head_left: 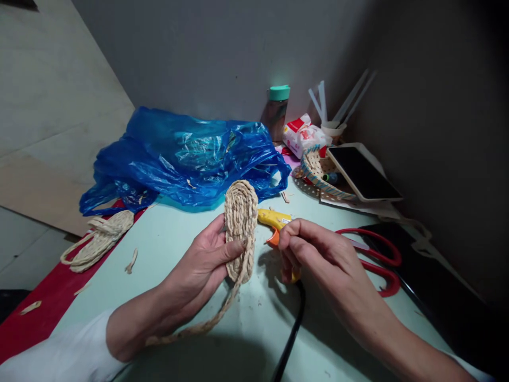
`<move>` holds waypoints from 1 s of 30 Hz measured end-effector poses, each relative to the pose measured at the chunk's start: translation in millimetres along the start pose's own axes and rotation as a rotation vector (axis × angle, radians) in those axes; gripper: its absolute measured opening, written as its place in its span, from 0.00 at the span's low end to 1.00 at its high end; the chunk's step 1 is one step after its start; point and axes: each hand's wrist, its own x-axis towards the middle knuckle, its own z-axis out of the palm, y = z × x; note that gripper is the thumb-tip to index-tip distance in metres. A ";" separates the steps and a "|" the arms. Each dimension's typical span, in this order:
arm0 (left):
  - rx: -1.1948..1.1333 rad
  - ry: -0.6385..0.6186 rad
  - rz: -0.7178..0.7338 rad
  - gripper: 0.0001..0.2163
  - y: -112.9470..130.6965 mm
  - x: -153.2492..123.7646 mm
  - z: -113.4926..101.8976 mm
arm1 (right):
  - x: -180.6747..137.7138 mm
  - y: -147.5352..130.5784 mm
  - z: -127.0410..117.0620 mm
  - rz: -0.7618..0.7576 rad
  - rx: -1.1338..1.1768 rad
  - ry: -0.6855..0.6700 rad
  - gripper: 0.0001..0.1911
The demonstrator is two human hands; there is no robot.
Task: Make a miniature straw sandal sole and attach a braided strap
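My left hand [207, 254] is closed on an oval sole-shaped coil of braided straw [241, 212], thumb pressed on its front. The coil stands upright above the table. A loose tail of the straw braid [214, 320] hangs from it and curves left below my wrist. My right hand [314, 249] is closed in a pinch to the right of the coil, apart from it; whatever is between its fingertips is too small to make out. Behind those fingers lies a yellow glue gun [273, 216] with an orange trigger, partly hidden. Its black cord [293, 329] runs toward me.
A blue plastic bag [178, 159] spreads across the back. Another straw coil [104, 240] lies left on red cloth [29, 331]. To the right are red-handled scissors [392, 284], a tablet [363, 172], a woven basket [312, 162], a green-lidded bottle [276, 109] and a cup of glue sticks [334, 131].
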 end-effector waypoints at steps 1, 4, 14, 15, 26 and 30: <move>-0.006 0.000 -0.006 0.19 0.2 -0.3 -0.2 | -0.1 -0.3 1.4 0.016 0.034 -0.007 0.10; -0.051 0.011 -0.016 0.15 1.1 -0.9 -1.0 | -1.4 -0.2 5.1 0.053 0.132 -0.032 0.10; -0.165 0.040 -0.043 0.17 0.2 9.4 -9.2 | -6.2 -4.8 -2.8 0.022 0.056 -0.028 0.16; -0.163 0.043 -0.035 0.18 0.7 9.6 -9.7 | -6.7 -3.8 -3.2 0.025 0.037 -0.032 0.16; -0.107 0.049 -0.020 0.18 9.4 11.4 -10.9 | -4.8 12.9 -2.8 0.069 -0.226 -0.002 0.22; -0.116 0.084 -0.004 0.20 11.6 13.7 -13.9 | -4.7 17.0 -2.4 0.065 -0.263 -0.012 0.25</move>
